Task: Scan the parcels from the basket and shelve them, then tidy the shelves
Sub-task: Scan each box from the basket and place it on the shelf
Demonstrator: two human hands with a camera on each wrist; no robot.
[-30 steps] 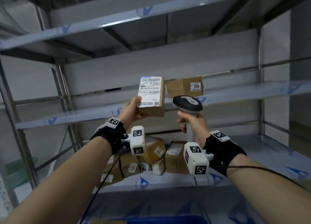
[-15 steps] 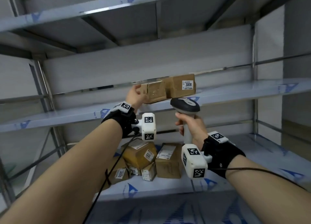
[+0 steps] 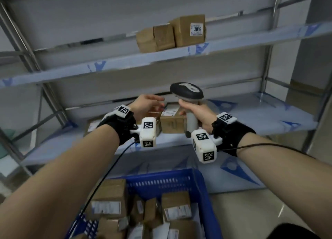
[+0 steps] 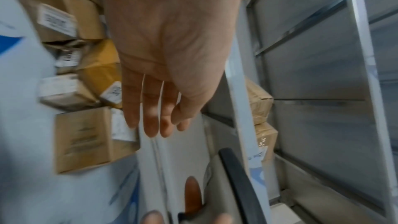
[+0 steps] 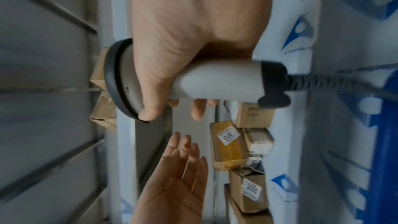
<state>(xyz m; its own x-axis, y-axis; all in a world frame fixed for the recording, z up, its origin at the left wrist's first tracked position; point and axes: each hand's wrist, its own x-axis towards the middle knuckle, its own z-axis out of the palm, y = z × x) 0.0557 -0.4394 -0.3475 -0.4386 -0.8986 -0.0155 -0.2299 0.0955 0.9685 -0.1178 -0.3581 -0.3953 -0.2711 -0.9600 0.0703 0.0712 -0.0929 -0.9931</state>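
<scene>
Two brown parcels (image 3: 156,37) stand side by side on the upper shelf (image 3: 251,39), the right one (image 3: 190,30) labelled 3008. My left hand (image 3: 149,104) hangs empty below that shelf with its fingers (image 4: 155,118) straight, in front of the parcels (image 3: 172,119) on the middle shelf. My right hand (image 3: 195,113) grips the handle of the grey barcode scanner (image 3: 186,93), held upright beside it. In the right wrist view the scanner (image 5: 215,81) has its cable trailing right. A blue basket (image 3: 161,183) with several parcels stands below my arms.
Metal shelf uprights (image 3: 269,59) frame the bay. The middle shelf (image 3: 260,113) is bare to the right of its parcels. More labelled parcels (image 5: 249,190) are piled at the middle shelf's left. A cable (image 3: 100,183) runs from my left wrist down over the basket.
My left hand let go of the parcel on the upper shelf beside the 3008 box and dropped down empty. My view tilted down, bringing the blue basket in.
</scene>
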